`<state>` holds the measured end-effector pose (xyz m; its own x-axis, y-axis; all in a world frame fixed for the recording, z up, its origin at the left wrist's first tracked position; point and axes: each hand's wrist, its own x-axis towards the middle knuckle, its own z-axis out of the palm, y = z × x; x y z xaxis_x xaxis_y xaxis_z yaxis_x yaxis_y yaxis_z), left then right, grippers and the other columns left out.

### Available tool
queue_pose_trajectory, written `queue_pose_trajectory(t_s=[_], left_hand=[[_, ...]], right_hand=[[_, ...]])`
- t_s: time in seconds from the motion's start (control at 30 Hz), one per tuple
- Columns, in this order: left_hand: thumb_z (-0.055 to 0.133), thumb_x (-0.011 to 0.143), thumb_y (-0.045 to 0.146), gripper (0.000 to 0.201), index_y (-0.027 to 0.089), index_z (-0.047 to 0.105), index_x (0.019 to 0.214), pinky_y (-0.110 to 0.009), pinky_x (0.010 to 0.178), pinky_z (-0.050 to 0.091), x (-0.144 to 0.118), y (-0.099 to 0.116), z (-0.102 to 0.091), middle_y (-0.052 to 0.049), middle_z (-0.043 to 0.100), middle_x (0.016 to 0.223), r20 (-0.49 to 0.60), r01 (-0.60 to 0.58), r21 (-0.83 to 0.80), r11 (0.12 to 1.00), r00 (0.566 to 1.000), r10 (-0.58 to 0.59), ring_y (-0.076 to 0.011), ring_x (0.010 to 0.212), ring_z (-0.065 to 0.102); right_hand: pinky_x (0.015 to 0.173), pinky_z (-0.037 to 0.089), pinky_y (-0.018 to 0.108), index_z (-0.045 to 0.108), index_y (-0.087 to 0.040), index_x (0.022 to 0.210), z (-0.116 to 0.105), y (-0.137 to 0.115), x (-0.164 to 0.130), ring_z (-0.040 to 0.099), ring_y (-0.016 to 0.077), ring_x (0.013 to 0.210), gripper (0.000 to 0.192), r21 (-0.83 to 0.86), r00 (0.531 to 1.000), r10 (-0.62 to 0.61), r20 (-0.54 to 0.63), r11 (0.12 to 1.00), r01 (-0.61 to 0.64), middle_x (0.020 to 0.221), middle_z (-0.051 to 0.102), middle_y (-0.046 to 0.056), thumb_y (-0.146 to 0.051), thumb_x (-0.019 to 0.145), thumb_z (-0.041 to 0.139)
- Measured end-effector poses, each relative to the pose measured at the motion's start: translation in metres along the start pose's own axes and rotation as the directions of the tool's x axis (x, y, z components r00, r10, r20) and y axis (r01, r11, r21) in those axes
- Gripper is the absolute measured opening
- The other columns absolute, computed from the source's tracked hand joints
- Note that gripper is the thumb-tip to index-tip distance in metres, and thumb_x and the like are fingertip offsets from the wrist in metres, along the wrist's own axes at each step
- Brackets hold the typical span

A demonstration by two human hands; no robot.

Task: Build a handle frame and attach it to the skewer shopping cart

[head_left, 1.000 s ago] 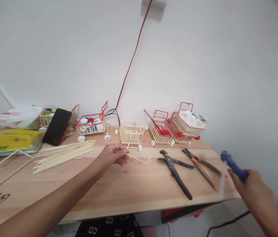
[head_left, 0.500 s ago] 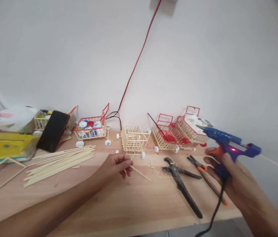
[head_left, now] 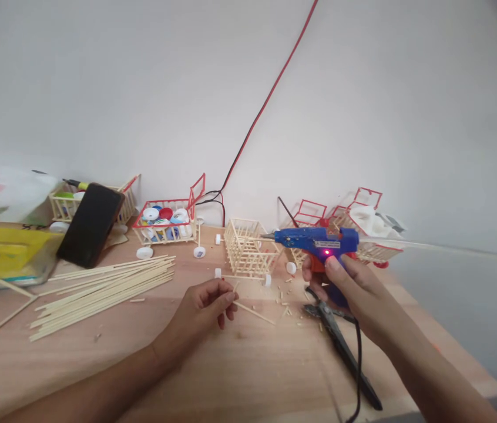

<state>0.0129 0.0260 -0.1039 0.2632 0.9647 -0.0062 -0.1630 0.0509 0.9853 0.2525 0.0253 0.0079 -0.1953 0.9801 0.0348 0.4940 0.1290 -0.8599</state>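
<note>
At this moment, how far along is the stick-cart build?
Done: the plain stick basket stands framed, with white wheels at its base. In hand: the left hand pinches a thin stick; the right hand holds the blue glue gun, its light red. Left: this basket lacks the red handle frame its neighbour, the bottle-cap cart, has.

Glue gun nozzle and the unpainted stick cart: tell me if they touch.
Apart. In the head view the glue gun nozzle tip points left, held up by the right hand, level with the cart's top rail, a sliver of wall between.
</note>
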Motion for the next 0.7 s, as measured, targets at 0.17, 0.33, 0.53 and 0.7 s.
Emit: queue_pose_trajectory(t_s=[0.17,0.33,0.53,0.7], left_hand=[[0.064,0.08,0.041,0.028,0.016,0.059,0.071,-0.02,0.048,0.039,0.001,-0.003,0.0,0.001,0.058,0.061,-0.01,0.024,-0.009,1.0,1.0,-0.024,-0.0084,0.049,0.048],[0.064,0.08,0.041,0.028,0.015,0.058,0.071,-0.019,0.047,0.039,0.001,-0.004,-0.001,0.002,0.058,0.059,-0.008,0.016,-0.003,1.0,1.0,-0.016,-0.0083,0.049,0.048],[0.065,0.079,0.042,0.03,0.015,0.058,0.069,-0.02,0.047,0.04,0.001,-0.001,-0.001,0.001,0.058,0.059,-0.007,0.02,-0.015,1.0,1.0,-0.02,-0.0084,0.049,0.049],[0.065,0.079,0.042,0.03,0.015,0.059,0.069,-0.021,0.049,0.041,0.001,-0.001,-0.001,0.0,0.06,0.06,-0.013,0.027,-0.035,0.999,1.0,-0.027,-0.0089,0.05,0.051]], right_hand=[[0.046,0.028,0.024,0.05,-0.018,0.079,0.005,-0.003,0.007,0.039,0.0093,0.048,0.045,-0.117,0.999,-0.049,-0.022,0.992,0.046,0.057,0.047,-0.002,-0.06,0.092,0.037],[0.046,0.029,0.024,0.05,-0.019,0.079,0.009,-0.002,0.011,0.04,0.0095,0.047,0.046,-0.124,0.998,-0.053,-0.032,0.991,0.049,0.055,0.047,-0.003,-0.061,0.092,0.038],[0.043,0.026,0.023,0.051,-0.018,0.079,0.011,0.001,0.015,0.04,0.0089,0.047,0.048,-0.201,0.999,-0.041,-0.025,0.979,0.035,0.055,0.047,-0.003,-0.062,0.092,0.037],[0.044,0.027,0.023,0.051,-0.018,0.082,0.013,-0.001,0.015,0.039,0.0085,0.046,0.046,-0.171,0.997,-0.067,-0.027,0.983,0.061,0.056,0.047,-0.003,-0.061,0.092,0.038]])
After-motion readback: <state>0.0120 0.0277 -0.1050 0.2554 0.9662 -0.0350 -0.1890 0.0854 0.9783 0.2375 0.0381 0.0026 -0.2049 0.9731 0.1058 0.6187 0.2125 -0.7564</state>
